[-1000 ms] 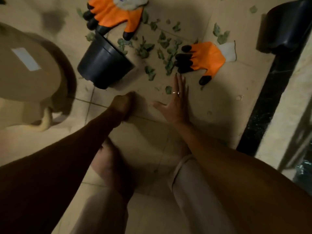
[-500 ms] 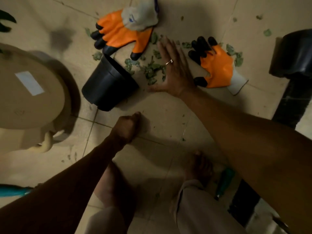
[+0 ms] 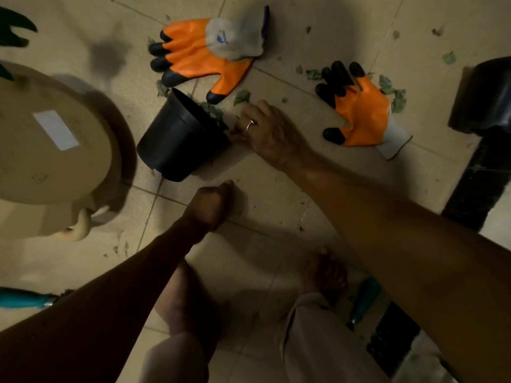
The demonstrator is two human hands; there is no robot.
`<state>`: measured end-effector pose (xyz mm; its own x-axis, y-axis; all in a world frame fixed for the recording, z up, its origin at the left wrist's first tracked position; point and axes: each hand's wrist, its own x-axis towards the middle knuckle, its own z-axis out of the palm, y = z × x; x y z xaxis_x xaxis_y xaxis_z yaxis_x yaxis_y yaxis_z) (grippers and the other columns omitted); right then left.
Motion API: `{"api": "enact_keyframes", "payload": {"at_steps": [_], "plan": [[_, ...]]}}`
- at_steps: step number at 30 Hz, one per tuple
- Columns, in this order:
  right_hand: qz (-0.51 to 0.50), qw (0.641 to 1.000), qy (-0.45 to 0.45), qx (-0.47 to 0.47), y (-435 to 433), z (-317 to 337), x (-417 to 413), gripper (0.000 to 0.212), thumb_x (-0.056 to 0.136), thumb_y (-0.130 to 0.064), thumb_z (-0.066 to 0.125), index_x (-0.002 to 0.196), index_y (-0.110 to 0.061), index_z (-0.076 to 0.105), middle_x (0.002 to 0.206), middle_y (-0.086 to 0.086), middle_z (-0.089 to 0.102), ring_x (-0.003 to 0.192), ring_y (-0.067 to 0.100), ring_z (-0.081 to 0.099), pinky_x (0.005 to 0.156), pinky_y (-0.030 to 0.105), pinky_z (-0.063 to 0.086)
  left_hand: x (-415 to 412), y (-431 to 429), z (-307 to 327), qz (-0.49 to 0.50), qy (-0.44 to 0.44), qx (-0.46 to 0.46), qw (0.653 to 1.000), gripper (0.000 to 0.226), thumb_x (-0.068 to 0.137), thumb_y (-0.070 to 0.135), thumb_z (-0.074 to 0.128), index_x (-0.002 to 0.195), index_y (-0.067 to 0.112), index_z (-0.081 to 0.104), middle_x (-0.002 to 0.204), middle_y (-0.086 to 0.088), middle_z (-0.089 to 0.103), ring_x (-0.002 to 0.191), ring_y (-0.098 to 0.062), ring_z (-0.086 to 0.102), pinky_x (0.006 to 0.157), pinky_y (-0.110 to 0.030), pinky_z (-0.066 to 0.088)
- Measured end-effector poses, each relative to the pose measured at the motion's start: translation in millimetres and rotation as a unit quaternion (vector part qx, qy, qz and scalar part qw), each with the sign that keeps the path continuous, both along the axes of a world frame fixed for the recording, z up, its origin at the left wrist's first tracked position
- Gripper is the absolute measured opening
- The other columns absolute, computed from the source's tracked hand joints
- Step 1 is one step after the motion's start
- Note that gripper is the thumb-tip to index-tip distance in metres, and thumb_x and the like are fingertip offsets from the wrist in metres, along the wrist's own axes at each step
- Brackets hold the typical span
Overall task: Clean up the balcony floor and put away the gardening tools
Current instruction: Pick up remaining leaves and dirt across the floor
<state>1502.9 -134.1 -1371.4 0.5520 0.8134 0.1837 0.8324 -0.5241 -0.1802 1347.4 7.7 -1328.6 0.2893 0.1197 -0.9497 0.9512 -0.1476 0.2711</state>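
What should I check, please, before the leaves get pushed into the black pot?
1. Pot tipped on its side, mouth facing the leaves: ok.
2. Right hand at the pot's rim, fingers curled around gathered leaves: ok.
3. Left hand fisted on the floor, clear of the pot: ok.
4. Floor free of leaves: not ok, scraps lie by both gloves.
5. Gloves put away: not ok.
6. Pot steady enough not to roll: cannot tell.
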Motion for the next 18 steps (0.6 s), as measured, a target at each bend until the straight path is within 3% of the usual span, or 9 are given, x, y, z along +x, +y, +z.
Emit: {"api": "enact_keyframes", "payload": {"at_steps": [2,4,6,9,12,14,16,18], "plan": [[-0.019,0.999,0.043,-0.009,-6.2,3.3,-3.1,0.019,0.092,-0.011,0.052,0.102,-0.003,0.066,0.099,0.016,0.064,0.084,0.031,0.061,0.065,0.041,0.053,3.0,-1.1,2.9,0.033,0.017,-0.013,0.999,0.049,0.102,0.062,0.041,0.086,0.018,0.056,0.064,0.000,0.050,0.048,-0.014,0.045,0.048,-0.026,0.036],[-0.106,0.979,0.172,-0.006,-12.3,12.2,-10.0,0.020,0.098,-0.020,0.053,0.101,-0.006,0.067,0.099,0.014,0.065,0.087,0.028,0.063,0.074,0.043,0.056,11.0,-7.9,13.4,0.096,0.026,-0.024,0.995,0.044,0.103,0.058,0.044,0.088,0.018,0.056,0.063,0.001,0.047,0.048,-0.015,0.043,0.048,-0.026,0.035],[-0.244,0.908,0.339,0.037,-16.4,31.7,-20.6,0.024,0.100,-0.028,0.057,0.105,-0.008,0.068,0.102,0.010,0.067,0.093,0.021,0.064,0.081,0.038,0.054,20.9,-16.9,31.0,0.180,0.018,-0.027,0.983,0.039,0.105,0.051,0.044,0.087,0.018,0.056,0.063,0.002,0.045,0.050,-0.014,0.041,0.048,-0.024,0.034],[-0.409,0.754,0.494,0.142,-18.1,79.6,-39.2,0.025,0.102,-0.033,0.056,0.104,-0.010,0.067,0.091,-0.001,0.068,0.078,-0.001,0.060,0.067,0.018,0.046,43.1,-32.4,60.1,0.313,-0.012,-0.069,0.947,0.046,0.109,0.043,0.034,0.069,0.023,0.043,0.060,0.003,0.034,0.049,-0.013,0.026,0.043,-0.020,0.022],[-0.488,0.650,0.533,0.236,-7.0,132.6,-56.7,0.030,0.106,-0.036,0.047,0.104,-0.012,0.065,0.083,-0.005,0.064,0.072,-0.001,0.057,0.059,0.013,0.045,63.6,-49.9,87.3,0.373,-0.046,-0.114,0.920,0.048,0.111,0.041,0.027,0.069,0.023,0.042,0.062,0.002,0.040,0.048,-0.010,0.031,0.044,-0.023,0.024],[-0.528,0.591,0.545,0.274,5.1,157.1,-63.8,0.039,0.107,-0.039,0.043,0.118,-0.008,0.064,0.083,-0.009,0.058,0.074,-0.002,0.055,0.065,0.011,0.046,74.0,-61.6,101.1,0.380,-0.052,-0.136,0.913,0.047,0.111,0.036,0.027,0.075,0.019,0.052,0.063,0.000,0.054,0.052,-0.010,0.049,0.047,-0.022,0.037],[-0.552,0.545,0.551,0.308,12.4,177.3,-62.6,0.046,0.107,-0.042,0.043,0.128,-0.005,0.061,0.095,-0.002,0.064,0.089,0.009,0.063,0.082,0.027,0.054,81.2,-70.8,114.4,0.398,-0.067,-0.177,0.898,0.043,0.110,0.027,0.028,0.092,0.012,0.064,0.073,-0.003,0.070,0.069,-0.013,0.067,0.058,-0.022,0.053],[-0.554,0.541,0.539,0.331,16.2,190.9,-59.2,0.044,0.107,-0.040,0.044,0.119,-0.002,0.065,0.096,0.008,0.069,0.089,0.014,0.068,0.084,0.042,0.056,85.2,-73.0,125.7,0.425,-0.065,-0.203,0.880,0.042,0.110,0.023,0.027,0.100,0.008,0.065,0.077,-0.004,0.074,0.077,-0.015,0.071,0.062,-0.021,0.057]]}}
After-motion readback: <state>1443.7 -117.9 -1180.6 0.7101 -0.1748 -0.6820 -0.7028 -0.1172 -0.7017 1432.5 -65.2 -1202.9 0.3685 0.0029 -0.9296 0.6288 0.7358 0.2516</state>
